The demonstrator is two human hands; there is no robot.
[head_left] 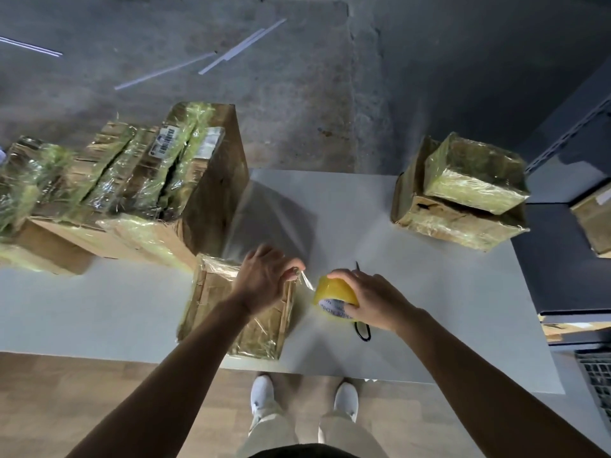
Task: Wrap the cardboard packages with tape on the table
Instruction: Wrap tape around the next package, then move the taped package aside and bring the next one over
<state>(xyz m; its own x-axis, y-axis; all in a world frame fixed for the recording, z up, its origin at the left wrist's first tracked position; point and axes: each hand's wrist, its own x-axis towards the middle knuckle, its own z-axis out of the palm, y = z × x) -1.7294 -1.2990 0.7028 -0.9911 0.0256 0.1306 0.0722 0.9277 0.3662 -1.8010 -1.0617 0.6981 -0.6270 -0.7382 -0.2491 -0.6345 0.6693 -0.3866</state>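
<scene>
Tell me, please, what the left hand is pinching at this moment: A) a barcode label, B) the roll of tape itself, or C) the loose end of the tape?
C: the left hand pinches the clear tape end drawn off the yellow tape roll, which the right hand grips.

Bare left hand (pixel 261 276), bare right hand (pixel 373 299), uncovered forearms (pixel 185 355), white sneakers (pixel 263 393), pale beige trousers (pixel 271 431), dark top's hem (pixel 297 452)

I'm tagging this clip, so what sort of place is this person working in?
Probably a packing or shipping area: bare concrete floor, tape-wrapped cardboard packages stacked on a white table, and a roll of yellow packing tape gripped by the right hand, its free end pinched by the left hand.
</scene>
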